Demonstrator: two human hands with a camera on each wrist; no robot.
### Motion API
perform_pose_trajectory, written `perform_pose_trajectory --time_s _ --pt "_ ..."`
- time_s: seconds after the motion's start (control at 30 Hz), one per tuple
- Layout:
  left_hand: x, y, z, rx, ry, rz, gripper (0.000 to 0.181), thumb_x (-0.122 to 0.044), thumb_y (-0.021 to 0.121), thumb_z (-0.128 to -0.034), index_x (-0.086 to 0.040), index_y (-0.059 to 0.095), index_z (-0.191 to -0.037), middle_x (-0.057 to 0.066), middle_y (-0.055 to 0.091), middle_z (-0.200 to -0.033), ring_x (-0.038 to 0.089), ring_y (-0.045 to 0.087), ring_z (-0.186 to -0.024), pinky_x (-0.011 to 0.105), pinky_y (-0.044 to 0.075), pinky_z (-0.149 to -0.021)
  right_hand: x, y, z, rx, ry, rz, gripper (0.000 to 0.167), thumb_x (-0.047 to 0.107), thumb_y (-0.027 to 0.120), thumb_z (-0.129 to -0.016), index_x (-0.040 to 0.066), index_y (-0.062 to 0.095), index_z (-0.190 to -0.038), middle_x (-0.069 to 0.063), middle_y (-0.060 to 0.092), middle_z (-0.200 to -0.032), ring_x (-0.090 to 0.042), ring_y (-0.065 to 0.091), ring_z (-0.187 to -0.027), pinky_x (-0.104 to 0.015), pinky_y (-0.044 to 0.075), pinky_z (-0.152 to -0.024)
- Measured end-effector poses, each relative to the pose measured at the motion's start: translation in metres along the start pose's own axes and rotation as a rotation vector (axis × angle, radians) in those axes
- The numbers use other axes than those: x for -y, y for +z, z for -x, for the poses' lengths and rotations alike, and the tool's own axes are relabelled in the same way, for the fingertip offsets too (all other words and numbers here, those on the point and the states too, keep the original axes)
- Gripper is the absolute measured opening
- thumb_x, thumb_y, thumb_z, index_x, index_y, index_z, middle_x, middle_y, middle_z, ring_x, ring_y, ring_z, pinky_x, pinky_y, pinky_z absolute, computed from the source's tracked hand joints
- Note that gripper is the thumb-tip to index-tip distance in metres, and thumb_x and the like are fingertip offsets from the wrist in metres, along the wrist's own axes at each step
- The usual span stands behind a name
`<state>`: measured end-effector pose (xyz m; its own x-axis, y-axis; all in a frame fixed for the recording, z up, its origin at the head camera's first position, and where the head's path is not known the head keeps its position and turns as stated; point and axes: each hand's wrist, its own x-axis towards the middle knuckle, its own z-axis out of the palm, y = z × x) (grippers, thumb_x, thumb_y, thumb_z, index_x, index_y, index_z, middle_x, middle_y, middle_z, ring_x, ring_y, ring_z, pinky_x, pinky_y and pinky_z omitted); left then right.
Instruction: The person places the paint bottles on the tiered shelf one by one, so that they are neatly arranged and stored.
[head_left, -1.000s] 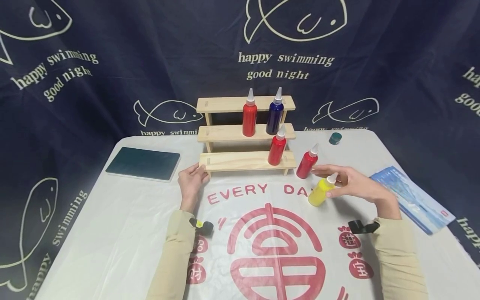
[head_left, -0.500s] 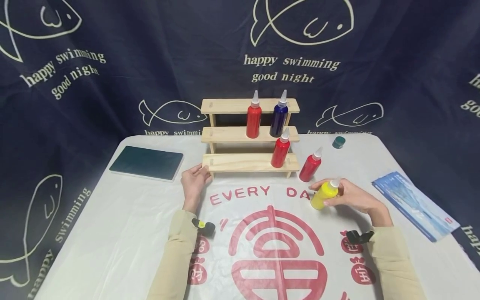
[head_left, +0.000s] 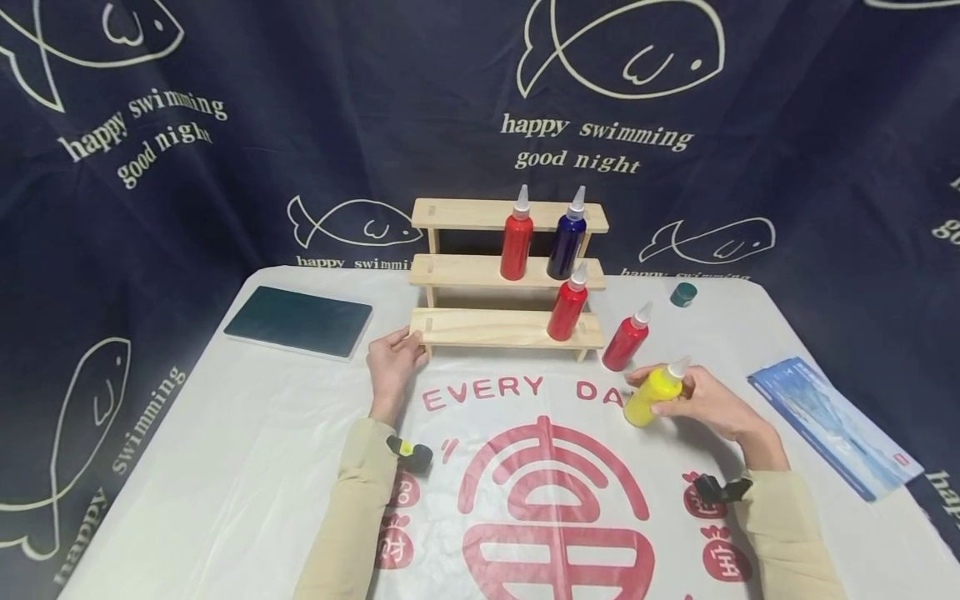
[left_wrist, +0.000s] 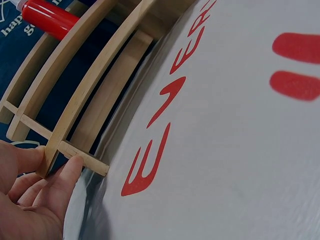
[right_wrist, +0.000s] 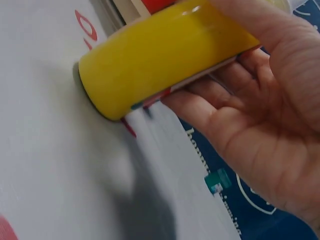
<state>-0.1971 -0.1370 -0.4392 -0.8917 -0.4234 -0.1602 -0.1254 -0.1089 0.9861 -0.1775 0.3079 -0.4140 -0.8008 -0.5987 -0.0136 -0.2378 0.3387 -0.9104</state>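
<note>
A three-step wooden display rack (head_left: 487,327) stands at the back of the table. My left hand (head_left: 393,367) pinches the left end of its lowest shelf, and in the left wrist view the thumb and fingertips (left_wrist: 75,164) press the wood. A yellow squeeze bottle (head_left: 649,400) with a clear pointed nozzle is in my right hand (head_left: 708,404), thumb in front and fingers behind. Whether its base touches the table cannot be told. Just behind it stands a red bottle (head_left: 626,342). Another red bottle (head_left: 567,312) is on the lowest shelf; a red (head_left: 516,248) and a dark blue bottle (head_left: 566,248) are on the middle shelf.
A dark green flat box (head_left: 298,321) lies at the table's left. At the right are a small green jar (head_left: 683,294) and a blue printed booklet (head_left: 836,429). A dark blue curtain (head_left: 450,100) hangs behind the table.
My right hand's fingers have drawn in from beside the red bottle and closed round the yellow one. My left hand keeps its place on the rack. The head view has shifted slightly.
</note>
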Motion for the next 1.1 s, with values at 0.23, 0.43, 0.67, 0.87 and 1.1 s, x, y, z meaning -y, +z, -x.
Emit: perform_pose_trajectory --time_s 0.23,0.43,0.67,0.87,1.1 --pt "0.001 0.000 -0.001 0.002 0.000 0.007 0.034 -0.006 0.064 -0.0930 0.007 0.062 -0.124 0.027 0.066 -0.111 0.031 0.070 -0.094 0.025 0.063 -0.073 0.020 0.014 -0.011 -0.111 0.063 0.067 0.042 0.007 0.073 -0.086 0.000 0.061 -0.126 -0.019 0.064 -0.126 -0.011 0.062 -0.110 -0.019 0.053 -0.090" --pt "0.001 0.001 0.000 -0.001 0.011 0.001 0.034 -0.006 0.065 -0.0929 0.007 0.062 -0.124 0.027 0.067 -0.110 0.032 0.070 -0.094 0.023 0.062 -0.071 0.042 0.031 -0.024 -0.144 0.105 0.082 0.044 0.011 0.074 -0.086 -0.001 0.061 -0.126 -0.021 0.065 -0.123 -0.011 0.060 -0.099 -0.028 0.057 -0.073" --pt "0.001 0.001 -0.001 0.001 0.012 -0.004 0.034 -0.006 0.064 -0.0933 0.008 0.061 -0.124 0.028 0.066 -0.110 0.033 0.070 -0.094 0.025 0.063 -0.072 0.075 0.048 -0.040 -0.223 0.142 0.082 0.042 0.017 0.075 -0.087 0.002 0.064 -0.124 -0.008 0.072 -0.111 -0.013 0.061 -0.090 -0.028 0.054 -0.061" --pt "-0.001 0.001 0.000 -0.009 0.013 -0.019 0.034 -0.006 0.064 -0.0931 0.007 0.061 -0.124 0.027 0.067 -0.111 0.032 0.070 -0.094 0.025 0.063 -0.072 0.102 0.063 -0.063 -0.310 0.119 0.045 0.046 0.016 0.076 -0.086 -0.002 0.061 -0.126 -0.021 0.064 -0.125 -0.020 0.064 -0.105 -0.022 0.055 -0.089" --pt "-0.001 0.002 0.001 -0.010 -0.003 -0.013 0.034 -0.006 0.064 -0.0930 0.007 0.061 -0.125 0.028 0.067 -0.110 0.032 0.070 -0.093 0.024 0.063 -0.070 0.114 0.084 -0.088 -0.380 0.127 0.005 0.046 0.017 0.076 -0.086 -0.001 0.061 -0.125 -0.018 0.065 -0.122 -0.031 0.062 -0.111 -0.033 0.056 -0.094"
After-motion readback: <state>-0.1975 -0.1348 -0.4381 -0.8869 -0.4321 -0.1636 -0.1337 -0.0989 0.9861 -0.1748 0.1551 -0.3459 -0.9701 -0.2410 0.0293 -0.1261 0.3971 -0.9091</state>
